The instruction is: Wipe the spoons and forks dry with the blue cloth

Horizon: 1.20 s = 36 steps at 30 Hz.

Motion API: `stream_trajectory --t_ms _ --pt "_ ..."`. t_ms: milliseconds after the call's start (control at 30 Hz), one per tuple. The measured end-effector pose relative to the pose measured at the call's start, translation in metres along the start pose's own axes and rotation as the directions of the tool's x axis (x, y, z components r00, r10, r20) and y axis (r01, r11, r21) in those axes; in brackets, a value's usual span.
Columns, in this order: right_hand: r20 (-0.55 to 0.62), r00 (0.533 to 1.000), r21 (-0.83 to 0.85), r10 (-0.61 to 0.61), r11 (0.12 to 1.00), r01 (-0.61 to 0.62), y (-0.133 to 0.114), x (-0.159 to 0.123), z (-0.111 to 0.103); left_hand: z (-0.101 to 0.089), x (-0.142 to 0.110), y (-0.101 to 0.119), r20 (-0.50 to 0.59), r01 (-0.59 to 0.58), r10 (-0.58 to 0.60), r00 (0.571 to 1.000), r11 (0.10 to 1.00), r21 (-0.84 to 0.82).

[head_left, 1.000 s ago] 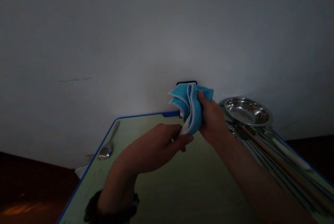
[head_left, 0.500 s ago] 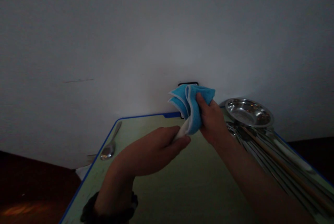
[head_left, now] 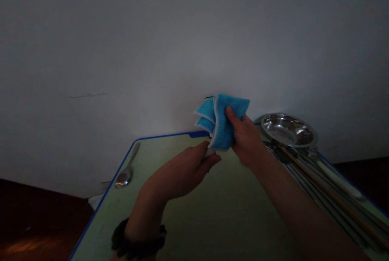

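Observation:
My right hand (head_left: pixel 246 137) is closed on a folded light-blue cloth (head_left: pixel 226 125) with pale edging, its thumb pressed on the front. The cloth is held over the table, wrapped about the far end of a white utensil (head_left: pixel 209 152). Between the thumb and fingers of my left hand (head_left: pixel 188 170) is the near end of that utensil. Only a short white piece of it shows; the rest is hidden by cloth and fingers, so I cannot tell its kind.
A metal spoon (head_left: pixel 126 174) lies on the left of the pale green, blue-edged table (head_left: pixel 212 220). On the right are a shiny steel bowl (head_left: pixel 287 130) and several long utensils (head_left: pixel 322 182). A pale wall (head_left: pixel 194 42) rises behind. Something dark-edged is mostly hidden behind the cloth.
The cloth has slid nearer my left hand along the white utensil, covering more of it. Its front fold now lies flatter, and my left wrist has shifted slightly right.

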State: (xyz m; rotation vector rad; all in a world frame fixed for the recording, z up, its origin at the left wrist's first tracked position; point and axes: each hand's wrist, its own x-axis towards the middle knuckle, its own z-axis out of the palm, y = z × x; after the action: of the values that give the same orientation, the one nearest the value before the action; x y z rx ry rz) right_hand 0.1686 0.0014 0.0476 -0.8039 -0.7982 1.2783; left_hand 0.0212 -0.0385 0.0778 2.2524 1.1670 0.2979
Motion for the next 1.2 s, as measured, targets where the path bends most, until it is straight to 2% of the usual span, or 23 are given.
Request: stream_trajectory --t_ms 100,200,333,500,600,700,800,900,967,1067,1200 --pt "-0.033 0.998 -0.01 0.048 0.999 -0.049 0.004 0.003 -0.004 0.005 0.006 -0.002 0.003 -0.003 0.003 1.0 0.999 -0.047" --pt "-0.023 0.997 -0.029 0.08 0.996 -0.081 0.008 0.005 -0.008 0.009 0.01 -0.006 -0.052 0.012 -0.014 0.999 0.999 -0.044" --pt "0.052 0.998 -0.085 0.024 0.996 -0.02 0.012 0.009 -0.014 0.011 0.013 -0.014 -0.131 -0.002 0.001 0.991 1.0 -0.01" --pt "0.106 0.994 -0.18 0.004 0.984 0.015 0.012 0.012 -0.019 0.009 0.013 -0.013 -0.122 -0.014 0.008 0.992 0.999 -0.048" --pt "0.028 1.0 -0.135 -0.013 0.991 0.017 0.011 0.011 -0.017 0.003 0.009 -0.009 -0.063 0.007 -0.015 0.998 0.991 -0.132" --pt "-0.092 0.995 -0.004 -0.027 1.0 0.027 0.005 0.013 -0.015 -0.007 0.002 -0.011 -0.009 0.063 -0.066 0.998 0.983 -0.174" --pt "-0.14 0.99 0.139 0.012 0.99 0.008 -0.006 0.018 -0.018 -0.017 -0.007 -0.02 -0.045 0.097 -0.108 0.993 0.976 -0.197" --pt "-0.059 0.997 0.203 0.044 0.979 -0.031 -0.02 0.02 -0.022 -0.022 -0.013 -0.029 -0.12 0.102 -0.138 0.983 0.959 -0.264" --pt "0.072 0.997 0.21 0.017 0.977 -0.032 -0.026 0.018 -0.023 -0.024 -0.015 -0.032 -0.156 0.097 -0.153 0.976 0.943 -0.32" --pt "0.252 0.968 0.185 0.009 0.981 -0.058 -0.024 0.014 -0.02 -0.024 -0.015 -0.031 -0.176 0.087 -0.166 0.97 0.919 -0.385" --pt "0.3 0.953 0.139 0.046 0.986 -0.091 -0.013 0.012 -0.016 -0.023 -0.013 -0.029 -0.182 0.055 -0.149 0.972 0.895 -0.443"
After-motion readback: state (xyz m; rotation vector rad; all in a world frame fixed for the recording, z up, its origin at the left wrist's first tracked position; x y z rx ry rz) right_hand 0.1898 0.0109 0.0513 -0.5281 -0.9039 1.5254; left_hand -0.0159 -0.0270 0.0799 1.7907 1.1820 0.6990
